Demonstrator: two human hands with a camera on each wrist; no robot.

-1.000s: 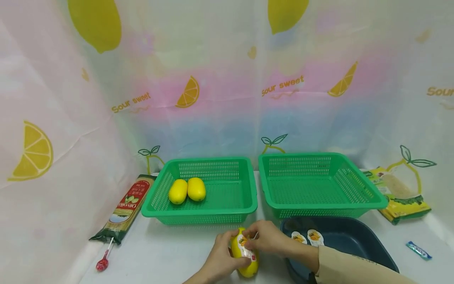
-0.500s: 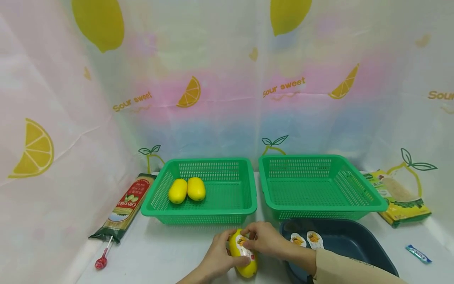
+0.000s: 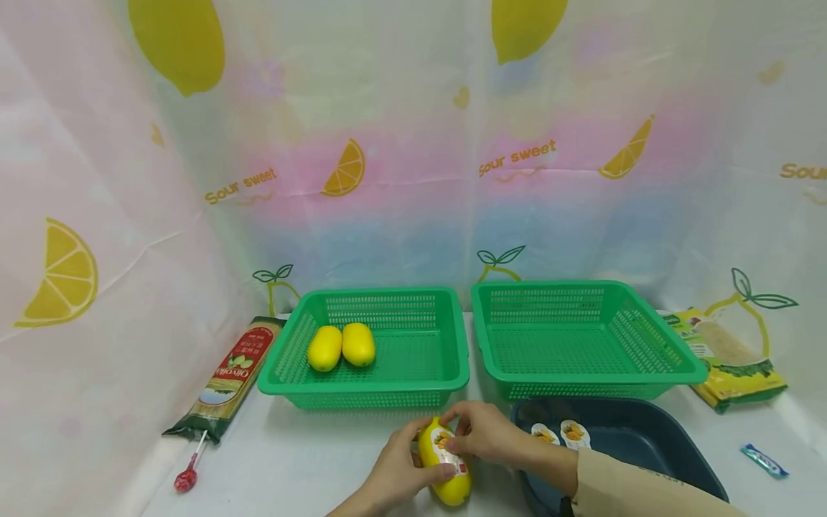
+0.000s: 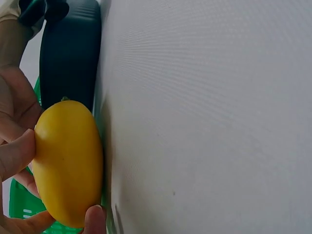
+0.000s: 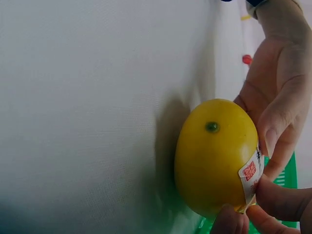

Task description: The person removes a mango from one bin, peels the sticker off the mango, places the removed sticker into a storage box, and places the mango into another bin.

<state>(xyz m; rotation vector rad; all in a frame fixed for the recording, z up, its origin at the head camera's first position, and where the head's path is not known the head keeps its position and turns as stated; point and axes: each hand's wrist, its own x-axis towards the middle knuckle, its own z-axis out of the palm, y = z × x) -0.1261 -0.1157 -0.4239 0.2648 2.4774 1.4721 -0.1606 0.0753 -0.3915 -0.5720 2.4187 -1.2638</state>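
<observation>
A yellow melon (image 3: 454, 492) with a small green stem tip lies over the white table in front of the left basket, in the head view. My left hand (image 3: 395, 468) holds its left side, thumb low and fingers along the far side. A white sticker (image 3: 450, 461) with a fruit picture lies along its top; the right wrist view shows the sticker's lower end (image 5: 251, 173). My right hand (image 3: 492, 435) curls its fingers round the far right side while its thumb presses the sticker. Its fingertips are partly hidden in the head view. The left wrist view shows the melon's plain underside (image 4: 68, 161).
Two yellow melons (image 3: 340, 346) sit in the left green basket (image 3: 362, 388); another green basket (image 3: 588, 377) stands beside it. A dark blue tub (image 3: 646, 438), under my right forearm, holds fruit stickers (image 3: 573, 434). Around lie a noodle packet (image 3: 229, 377), lollipop (image 3: 186, 480), yellow bag (image 3: 736, 362) and small blue-green packet (image 3: 764, 460).
</observation>
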